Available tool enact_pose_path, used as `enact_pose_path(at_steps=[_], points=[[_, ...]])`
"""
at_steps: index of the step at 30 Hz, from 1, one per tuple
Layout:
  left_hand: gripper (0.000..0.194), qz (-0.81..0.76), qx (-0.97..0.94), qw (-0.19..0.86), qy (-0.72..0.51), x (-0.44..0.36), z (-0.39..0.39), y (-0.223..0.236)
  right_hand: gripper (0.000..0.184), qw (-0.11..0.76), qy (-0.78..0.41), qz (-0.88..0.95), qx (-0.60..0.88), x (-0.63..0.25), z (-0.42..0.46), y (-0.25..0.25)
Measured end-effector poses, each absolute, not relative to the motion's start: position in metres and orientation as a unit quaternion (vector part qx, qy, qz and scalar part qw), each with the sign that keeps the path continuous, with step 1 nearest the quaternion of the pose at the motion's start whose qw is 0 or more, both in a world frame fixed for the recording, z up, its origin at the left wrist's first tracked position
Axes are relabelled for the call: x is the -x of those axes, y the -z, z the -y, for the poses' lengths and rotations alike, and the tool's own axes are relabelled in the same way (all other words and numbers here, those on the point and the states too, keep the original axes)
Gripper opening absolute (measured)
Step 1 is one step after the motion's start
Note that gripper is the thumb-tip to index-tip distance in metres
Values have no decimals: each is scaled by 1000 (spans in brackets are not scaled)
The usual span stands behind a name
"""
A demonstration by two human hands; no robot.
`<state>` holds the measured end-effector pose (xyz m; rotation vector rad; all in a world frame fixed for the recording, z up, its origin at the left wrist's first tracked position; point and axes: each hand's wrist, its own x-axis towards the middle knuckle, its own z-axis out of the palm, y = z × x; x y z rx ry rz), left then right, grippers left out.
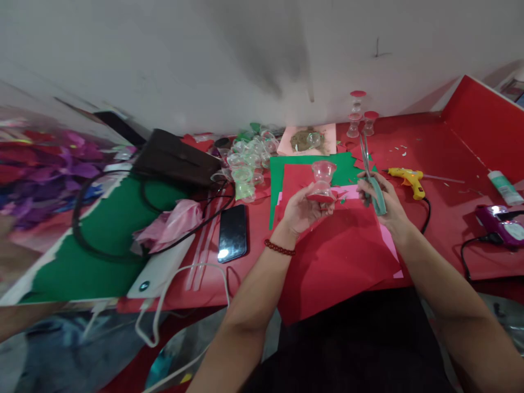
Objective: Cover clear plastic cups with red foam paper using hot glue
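Observation:
My left hand (301,212), a beaded bracelet at its wrist, is closed around the lower part of a clear hourglass-shaped plastic piece (323,173). It looks like two small cups joined at their narrow ends, with red paper at the bottom. My right hand (392,206) grips scissors (377,196) by their green handles, the blades pointing up and away from me. Below both hands lie red paper sheets (335,256) over pink and green ones (278,169). Similar clear pieces with red tops (355,116) stand by the wall.
Clear cups (245,158) are piled at the back, left of a pink sheet with brown material (303,140). A yellow glue gun (409,179) and purple power strip (501,225) lie right. A phone (232,233), dark bag (174,161) and black cable (77,213) are left.

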<state>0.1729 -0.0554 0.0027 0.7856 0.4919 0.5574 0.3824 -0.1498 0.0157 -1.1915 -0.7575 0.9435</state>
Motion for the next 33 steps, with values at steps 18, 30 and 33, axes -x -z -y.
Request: enact_pose_path(at_steps=[18,30,33], points=[[34,-271,-467,738,-406,-192,58,16,58,639,-442,335,533,-379,149,-14],[30,-360,-560,615,-422,-192,56,23,58,443,-222,431,754,-393,147,-2],[32,-358,-550,621,-429,-193,54,25,50,264,-62,476,836,-396,149,2]])
